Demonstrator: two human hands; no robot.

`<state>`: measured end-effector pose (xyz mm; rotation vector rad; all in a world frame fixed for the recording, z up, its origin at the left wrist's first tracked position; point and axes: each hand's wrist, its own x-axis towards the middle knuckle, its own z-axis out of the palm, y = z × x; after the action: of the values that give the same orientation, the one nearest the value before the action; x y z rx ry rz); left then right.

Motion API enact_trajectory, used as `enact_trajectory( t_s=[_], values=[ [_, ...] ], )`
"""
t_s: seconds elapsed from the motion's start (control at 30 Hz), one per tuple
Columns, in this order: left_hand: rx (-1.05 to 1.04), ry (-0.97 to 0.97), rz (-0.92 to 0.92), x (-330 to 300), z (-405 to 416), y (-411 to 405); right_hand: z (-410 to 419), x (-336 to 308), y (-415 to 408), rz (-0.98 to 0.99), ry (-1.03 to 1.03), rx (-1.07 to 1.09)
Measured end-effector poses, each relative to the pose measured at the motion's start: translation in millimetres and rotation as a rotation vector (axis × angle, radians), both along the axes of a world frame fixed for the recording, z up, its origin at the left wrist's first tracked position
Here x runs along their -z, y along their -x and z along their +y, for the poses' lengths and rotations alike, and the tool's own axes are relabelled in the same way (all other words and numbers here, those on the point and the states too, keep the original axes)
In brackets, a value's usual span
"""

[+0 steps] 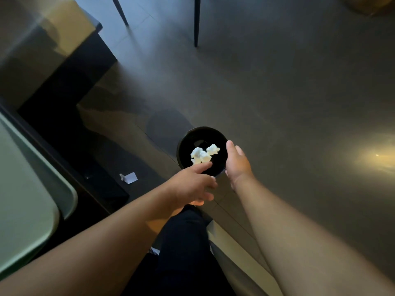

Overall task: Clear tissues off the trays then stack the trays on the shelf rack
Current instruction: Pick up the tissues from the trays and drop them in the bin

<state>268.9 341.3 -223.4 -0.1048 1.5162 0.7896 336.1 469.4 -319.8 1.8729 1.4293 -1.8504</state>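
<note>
Entry: crumpled tissues (204, 155), apparently 2 white wads, lying in 1 round black bin (185, 144) on the dark floor

My left hand (195, 184) hangs relaxed, fingers straight, over the bin's near rim; my right hand (236, 160) open at its right edge; both hold nothing. 1 green tray (27, 201), long axis running away leftward, at left; wads too bunched to show direction

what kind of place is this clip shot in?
Probably a cafe or canteen dining area: a pale green plastic tray lies on a table at left, thin black chair legs stand on dark floor tiles, and a round black bin holds crumpled white tissues.
</note>
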Motion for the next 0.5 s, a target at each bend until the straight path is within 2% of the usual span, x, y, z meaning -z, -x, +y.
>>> enact_trajectory(
  t_s=[0.13, 0.33, 0.5],
  values=[
    [0.055, 0.031, 0.037, -12.5, -10.4, 6.4, -5.3, -18.4, -0.1, 0.024, 0.032, -0.036],
    [-0.077, 0.036, 0.174, -42.5, -10.1, 19.8, -15.0, -55.2, 14.0, 0.042, 0.037, -0.092],
    [-0.15, -0.04, 0.262, -83.7, -12.2, 34.7, -25.7, -108.9, 38.7, 0.108, 0.017, -0.151]
  ],
)
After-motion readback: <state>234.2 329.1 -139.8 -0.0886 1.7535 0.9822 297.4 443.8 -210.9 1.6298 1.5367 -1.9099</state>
